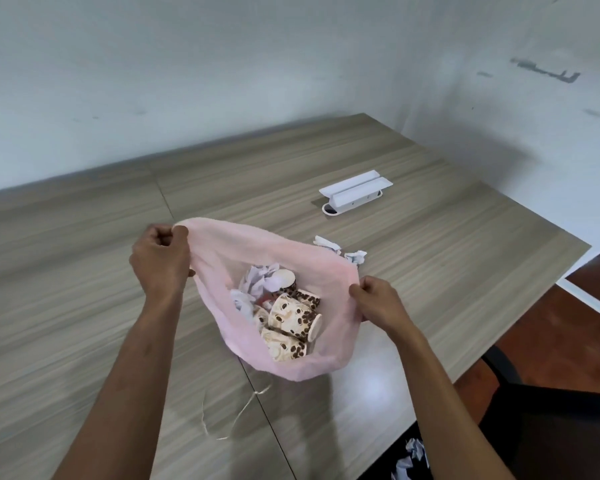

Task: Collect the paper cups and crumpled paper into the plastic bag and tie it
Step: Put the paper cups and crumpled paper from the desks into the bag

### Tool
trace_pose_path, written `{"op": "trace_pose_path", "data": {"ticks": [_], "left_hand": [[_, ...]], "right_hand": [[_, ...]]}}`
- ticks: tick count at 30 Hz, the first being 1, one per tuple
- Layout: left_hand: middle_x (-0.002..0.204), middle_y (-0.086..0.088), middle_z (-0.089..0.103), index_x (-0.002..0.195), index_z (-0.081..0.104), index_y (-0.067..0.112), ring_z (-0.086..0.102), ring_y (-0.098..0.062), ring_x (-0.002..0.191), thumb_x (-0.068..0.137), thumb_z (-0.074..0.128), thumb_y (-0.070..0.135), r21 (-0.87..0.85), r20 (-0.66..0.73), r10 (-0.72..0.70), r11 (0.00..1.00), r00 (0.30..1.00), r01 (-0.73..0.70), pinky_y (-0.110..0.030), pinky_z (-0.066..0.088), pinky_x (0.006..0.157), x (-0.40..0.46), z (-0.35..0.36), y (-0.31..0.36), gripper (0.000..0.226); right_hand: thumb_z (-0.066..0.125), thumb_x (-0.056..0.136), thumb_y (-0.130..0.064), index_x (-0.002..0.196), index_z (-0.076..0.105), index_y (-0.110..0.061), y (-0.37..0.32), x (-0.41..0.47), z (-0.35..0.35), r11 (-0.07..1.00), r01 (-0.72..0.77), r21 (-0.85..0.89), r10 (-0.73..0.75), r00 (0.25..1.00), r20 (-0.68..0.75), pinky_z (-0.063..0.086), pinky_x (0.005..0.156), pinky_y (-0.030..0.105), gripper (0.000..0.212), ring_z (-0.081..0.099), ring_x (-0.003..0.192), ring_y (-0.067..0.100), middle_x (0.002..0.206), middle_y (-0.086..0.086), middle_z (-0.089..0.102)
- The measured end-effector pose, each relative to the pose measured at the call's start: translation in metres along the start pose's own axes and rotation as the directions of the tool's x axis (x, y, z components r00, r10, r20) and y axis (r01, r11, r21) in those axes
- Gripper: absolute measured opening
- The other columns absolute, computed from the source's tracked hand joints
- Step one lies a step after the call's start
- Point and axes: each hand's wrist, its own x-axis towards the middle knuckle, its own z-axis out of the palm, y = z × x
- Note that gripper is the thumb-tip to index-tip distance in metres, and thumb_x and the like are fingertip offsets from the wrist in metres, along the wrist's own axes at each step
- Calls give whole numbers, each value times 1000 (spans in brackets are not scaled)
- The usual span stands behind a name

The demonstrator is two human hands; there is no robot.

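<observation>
Two hands (160, 261) (378, 299) hold one bag (219, 271); two paper wads (340, 251) outside

One translucent pink plastic bag (329, 271). At least four coffee-bean-print paper cups (291, 315) inside, exact count unclear. Two crumpled white paper balls (340, 251) lay on the wood-grain table (84, 271); one white cable box (355, 194).
</observation>
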Motion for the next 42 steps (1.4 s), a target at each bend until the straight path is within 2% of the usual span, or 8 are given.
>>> {"op": "trace_pose_path", "data": {"ticks": [3,9,12,18,27,31,38,42], "left_hand": [[67,5,63,74,61,25,65,-22,56,84,62,24,104,111,26,994,993,-37,-37,60,49,0,4,-6,11],[70,4,62,78,63,20,65,-24,58,88,64,22,152,175,49,985,983,-76,-29,55,41,-5,15,-21,10],[73,1,63,73,62,23,63,-26,56,89,63,23,167,167,64,982,984,-92,-29,54,38,-4,18,-25,16],[75,-6,65,73,63,22,63,-26,55,90,62,23,144,160,76,985,984,-100,-32,56,40,0,26,-29,17],[63,-8,59,69,61,20,55,-21,52,91,63,17,97,199,83,990,976,-104,-29,51,37,7,63,-35,23],[58,-7,51,64,54,9,48,-21,54,85,61,9,91,209,70,992,975,-91,-37,50,50,6,66,-42,22],[59,-8,42,60,47,7,37,-15,56,73,54,16,12,299,57,998,953,-63,-23,30,49,1,58,-49,18],[59,-8,41,62,47,1,37,-20,58,75,55,17,1,296,50,999,954,-53,-25,31,50,-2,57,-50,22]], "right_hand": [[63,85,-17,68,59,-9,12,10,8,998,-57,19,56,997,47,60,54,35,19,63,52,16,60,4,62],[54,85,-56,71,68,-10,32,30,2,977,-82,197,88,996,-24,56,50,30,50,70,57,20,67,6,71],[50,93,-44,71,67,-10,43,51,3,964,-111,241,146,981,-131,58,53,36,44,67,56,21,71,10,72],[59,89,-25,95,66,-10,52,110,10,989,-91,-114,74,986,-148,50,85,35,18,65,96,29,93,6,69],[70,83,-23,133,57,-15,54,182,33,905,39,-424,-54,998,-22,31,110,35,52,43,133,28,138,14,53],[66,86,-26,141,49,-23,53,211,40,845,32,-533,-13,999,40,30,114,40,58,30,143,29,153,12,37],[64,87,-33,121,65,-28,75,210,48,762,-22,-647,94,993,77,42,104,39,35,51,125,29,128,9,60],[69,84,-20,106,73,-14,85,191,50,870,0,-493,7,1000,12,46,95,33,24,63,109,29,111,13,71]]}}
